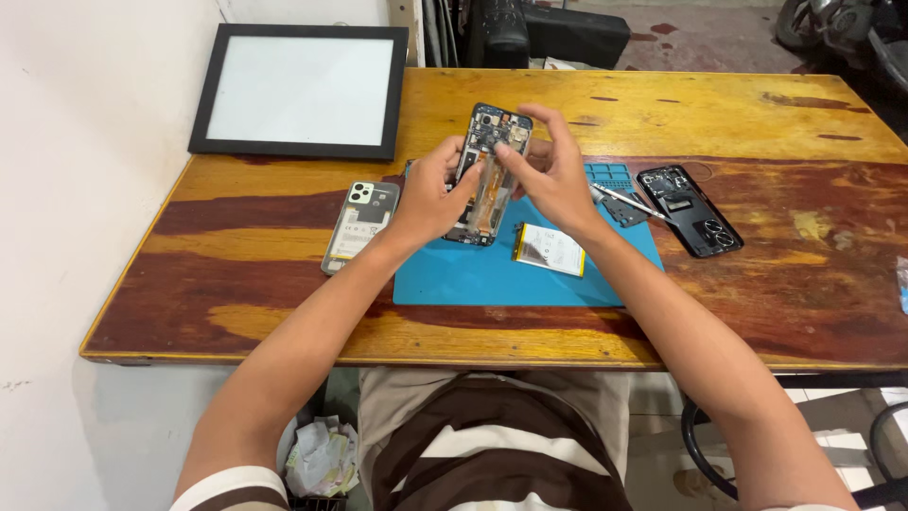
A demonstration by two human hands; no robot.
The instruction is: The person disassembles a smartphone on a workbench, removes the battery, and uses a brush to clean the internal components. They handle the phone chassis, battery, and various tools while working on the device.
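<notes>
An opened phone [489, 161] with its back removed, circuit board and orange flex cable showing, is lifted and tilted above the blue work mat [454, 274]. My left hand [430, 194] grips its left edge, thumb on the frame. On its right side my right hand [553, 175] holds it, with fingertips pressing on the upper inside near the board. A flat white battery [550, 249] lies on the mat just below my right wrist.
A clear phone back cover with a camera cutout [358, 224] lies left of the mat. A black phone frame [689, 209], tweezers [629, 202] and a small parts tray [608, 176] sit to the right. A black-framed white panel [301, 90] leans at back left.
</notes>
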